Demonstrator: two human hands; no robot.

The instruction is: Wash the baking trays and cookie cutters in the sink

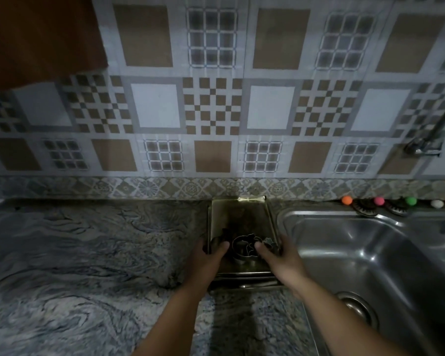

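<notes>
A stack of rectangular metal baking trays (242, 214) sits on the marbled grey desk (88, 265), just left of the steel sink (357, 253), its far end touching the wall. Several dark metal cookie cutters (242, 246) lie in the near part of the top tray. The left hand (208, 258) grips the left rim, the right hand (280, 258) the right rim, thumbs curled over inside. Patterned brown, white and grey tiles (216, 106) cover the wall; a faucet (432, 134) juts out at far right.
</notes>
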